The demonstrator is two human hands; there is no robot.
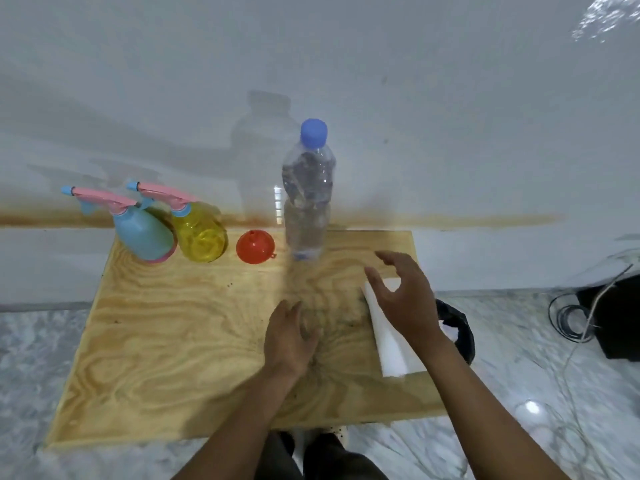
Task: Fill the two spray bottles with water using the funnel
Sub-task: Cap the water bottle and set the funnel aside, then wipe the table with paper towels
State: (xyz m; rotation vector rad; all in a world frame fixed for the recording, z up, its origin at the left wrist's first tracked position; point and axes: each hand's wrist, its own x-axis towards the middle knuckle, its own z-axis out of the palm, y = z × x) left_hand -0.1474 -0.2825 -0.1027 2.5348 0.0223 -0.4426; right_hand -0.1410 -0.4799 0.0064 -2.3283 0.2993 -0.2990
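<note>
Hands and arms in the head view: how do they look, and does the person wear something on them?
The left hand and the right hand are bare: no gloves, and no ring or watch can be seen, though the picture is a little blurred. The left forearm and the right forearm are bare too; no sleeve shows down to the lower edge.

- On the counter [156, 358], along its back edge, left to right: spray bottle [143, 237], second spray bottle [199, 235], funnel [255, 246], water bottle [308, 199].
- Paper towel [394, 351] lies front right.
</note>
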